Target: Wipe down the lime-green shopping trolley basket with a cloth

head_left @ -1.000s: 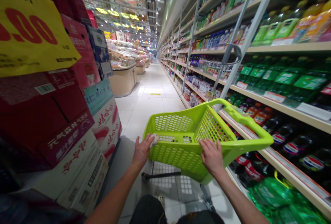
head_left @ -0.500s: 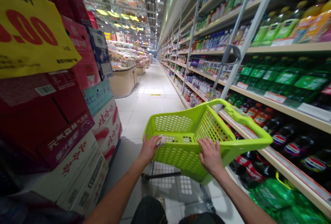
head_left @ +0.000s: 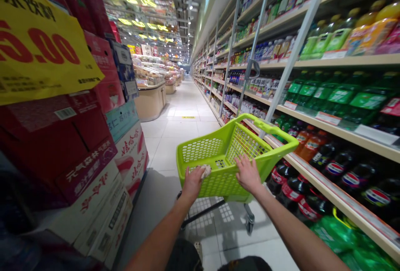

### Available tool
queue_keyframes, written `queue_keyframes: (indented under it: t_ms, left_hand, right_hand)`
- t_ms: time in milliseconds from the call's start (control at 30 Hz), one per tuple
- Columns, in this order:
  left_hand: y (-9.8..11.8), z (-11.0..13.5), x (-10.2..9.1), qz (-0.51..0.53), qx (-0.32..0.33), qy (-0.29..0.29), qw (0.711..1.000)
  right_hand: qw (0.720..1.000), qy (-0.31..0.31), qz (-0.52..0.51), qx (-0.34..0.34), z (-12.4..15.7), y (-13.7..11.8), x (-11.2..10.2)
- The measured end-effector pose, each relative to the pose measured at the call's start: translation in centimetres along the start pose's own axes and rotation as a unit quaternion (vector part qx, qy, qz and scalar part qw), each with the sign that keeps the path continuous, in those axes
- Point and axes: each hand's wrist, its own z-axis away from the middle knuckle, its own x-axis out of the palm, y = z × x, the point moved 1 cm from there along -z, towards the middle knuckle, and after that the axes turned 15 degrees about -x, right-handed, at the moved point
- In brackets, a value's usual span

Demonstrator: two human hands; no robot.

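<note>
A lime-green plastic shopping cart stands in the aisle ahead of me, its basket empty. My left hand presses a small whitish cloth against the near rim of the basket, fingers closed on it. My right hand rests on the near rim at the right side, fingers curled over the edge. The cart's handle sticks out to the right, toward the drink shelves.
Stacked red and white cartons with a yellow price sign rise close on my left. Shelves of bottled drinks run along the right. A tiled aisle floor stretches ahead past a beige display counter.
The cart has rolled forward and a little left, away from me. My left hand has slid the cloth rightward along the near rim; my right hand stays on the rim.
</note>
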Motion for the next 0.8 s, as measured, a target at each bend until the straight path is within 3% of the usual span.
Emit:
queue_keyframes:
  t_ms: [100, 167, 267, 400, 633, 700, 800]
  left_hand:
    - [1.1, 0.6, 0.4, 0.009, 0.042, -0.015, 0.999]
    - [0.7, 1.0, 0.1, 0.014, 0.081, -0.025, 0.996]
    - [-1.6, 1.4, -1.2, 0.011, 0.111, -0.016, 0.994]
    - [-3.8, 1.8, -2.5, -0.015, 0.077, 0.035, 0.996]
    - [0.8, 3.5, -0.1, -0.021, 0.203, 0.035, 0.978]
    - [0.2, 2.8, -0.4, -0.031, 0.186, 0.04, 0.981]
    - [-1.8, 1.2, -1.5, -0.06, 0.093, 0.066, 0.992]
  right_hand:
    - [0.994, -0.03, -0.075, -0.067, -0.8, -3.9, 1.1]
    - [0.993, -0.031, -0.098, -0.055, -0.6, -5.3, 1.8]
    - [0.994, -0.034, -0.099, -0.027, 0.0, -4.9, 2.1]
    - [0.994, -0.046, -0.101, 0.021, 0.5, -4.1, 1.7]
    - [0.99, -0.036, -0.138, 0.013, 1.9, -6.2, 1.4]
    - [0.99, -0.038, -0.133, 0.023, 2.5, -5.7, 1.3]
    - [0.99, -0.043, -0.13, 0.043, 3.1, -5.0, 1.4]
